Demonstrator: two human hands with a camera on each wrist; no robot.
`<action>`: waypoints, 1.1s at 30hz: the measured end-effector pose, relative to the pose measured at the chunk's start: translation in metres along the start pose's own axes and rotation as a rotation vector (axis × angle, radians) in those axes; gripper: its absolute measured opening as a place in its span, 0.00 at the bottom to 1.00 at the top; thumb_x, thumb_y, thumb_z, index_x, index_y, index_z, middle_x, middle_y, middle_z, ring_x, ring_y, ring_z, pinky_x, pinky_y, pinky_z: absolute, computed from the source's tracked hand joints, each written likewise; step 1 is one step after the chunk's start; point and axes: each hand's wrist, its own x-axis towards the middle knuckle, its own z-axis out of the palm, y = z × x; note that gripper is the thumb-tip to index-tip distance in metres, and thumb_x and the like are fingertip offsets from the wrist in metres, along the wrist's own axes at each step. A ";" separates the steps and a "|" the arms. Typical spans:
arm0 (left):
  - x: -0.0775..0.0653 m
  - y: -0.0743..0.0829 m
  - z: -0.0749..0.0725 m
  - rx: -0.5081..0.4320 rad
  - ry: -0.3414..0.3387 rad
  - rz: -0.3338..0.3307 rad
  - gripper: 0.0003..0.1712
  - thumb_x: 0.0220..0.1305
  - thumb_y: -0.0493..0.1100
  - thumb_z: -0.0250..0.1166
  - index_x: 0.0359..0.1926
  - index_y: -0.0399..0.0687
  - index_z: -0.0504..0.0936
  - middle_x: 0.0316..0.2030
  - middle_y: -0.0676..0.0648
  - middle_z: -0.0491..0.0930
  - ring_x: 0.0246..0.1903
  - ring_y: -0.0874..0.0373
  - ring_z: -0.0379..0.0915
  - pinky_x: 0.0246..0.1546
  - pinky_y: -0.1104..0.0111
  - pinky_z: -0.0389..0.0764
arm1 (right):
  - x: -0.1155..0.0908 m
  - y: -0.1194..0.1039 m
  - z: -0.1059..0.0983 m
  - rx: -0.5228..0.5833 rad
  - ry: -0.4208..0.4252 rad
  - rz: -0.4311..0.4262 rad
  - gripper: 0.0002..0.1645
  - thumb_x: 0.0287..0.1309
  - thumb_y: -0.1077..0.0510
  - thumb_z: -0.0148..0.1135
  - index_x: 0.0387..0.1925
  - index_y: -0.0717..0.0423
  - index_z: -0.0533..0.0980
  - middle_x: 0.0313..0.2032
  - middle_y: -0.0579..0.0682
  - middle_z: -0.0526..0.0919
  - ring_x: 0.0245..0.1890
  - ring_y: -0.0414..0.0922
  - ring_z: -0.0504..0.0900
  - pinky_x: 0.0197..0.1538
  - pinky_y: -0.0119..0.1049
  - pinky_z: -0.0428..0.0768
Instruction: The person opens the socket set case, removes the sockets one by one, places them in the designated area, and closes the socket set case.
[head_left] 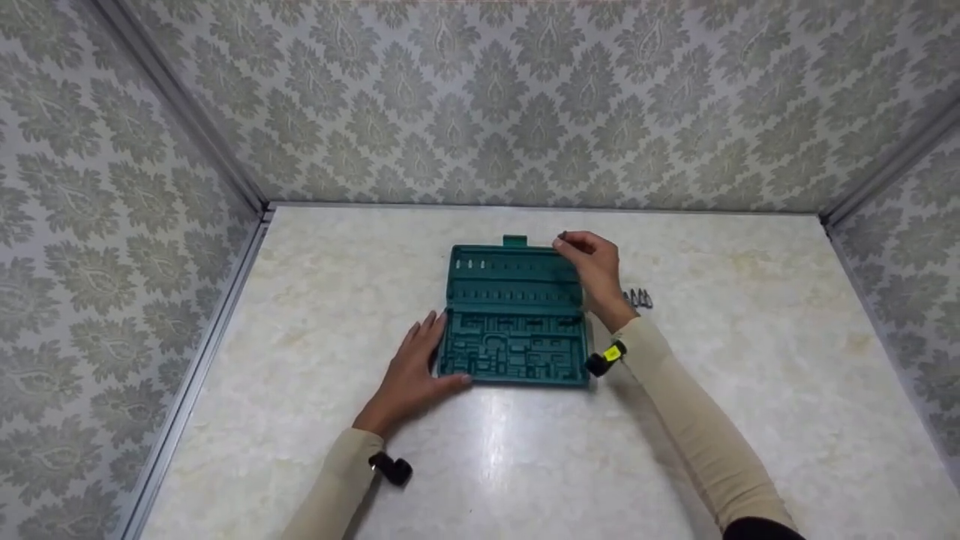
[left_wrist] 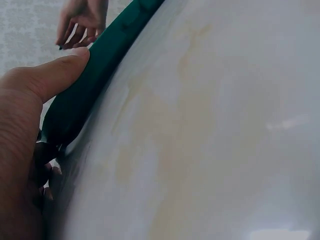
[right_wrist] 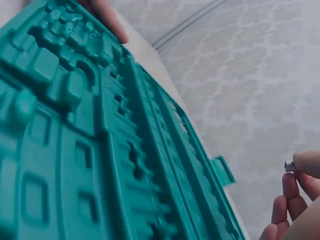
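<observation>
A green plastic socket case [head_left: 517, 381] lies open on the table, its moulded tray nearer me and its slotted lid [head_left: 517, 288] behind. My left hand [head_left: 411, 373] holds the near left corner, thumb along the front edge and fingers at the left side. In the left wrist view the thumb [left_wrist: 62, 72] presses the case's wall. Above the lid's far right corner, my right hand [head_left: 598, 268] pinches a small metal socket [right_wrist: 289, 166] between thumb and fingertips. Three small silvery sockets [head_left: 470, 264] sit in the lid's upper left slots.
Several dark metal pieces [head_left: 640, 298] lie on the table right of the case, partly hidden by the right wrist. A latch tab [head_left: 515, 241] sticks out from the lid's far edge. Patterned wall panels [head_left: 495, 105] enclose the pale marbled table [head_left: 337, 262] at the back and sides.
</observation>
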 end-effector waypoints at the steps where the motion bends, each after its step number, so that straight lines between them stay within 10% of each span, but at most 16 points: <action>1: 0.000 0.000 0.000 0.002 0.001 -0.002 0.69 0.59 0.74 0.78 0.91 0.67 0.48 0.89 0.52 0.45 0.88 0.42 0.35 0.83 0.36 0.49 | -0.002 0.000 -0.006 0.008 0.004 0.008 0.15 0.73 0.60 0.73 0.53 0.66 0.86 0.51 0.54 0.88 0.51 0.46 0.84 0.66 0.54 0.81; 33: 0.000 0.001 0.000 0.024 -0.009 -0.023 0.70 0.58 0.76 0.77 0.91 0.67 0.48 0.89 0.52 0.44 0.88 0.43 0.34 0.84 0.38 0.48 | -0.046 0.023 -0.163 -0.284 0.038 0.074 0.24 0.73 0.56 0.75 0.60 0.71 0.84 0.48 0.44 0.90 0.45 0.38 0.86 0.44 0.30 0.84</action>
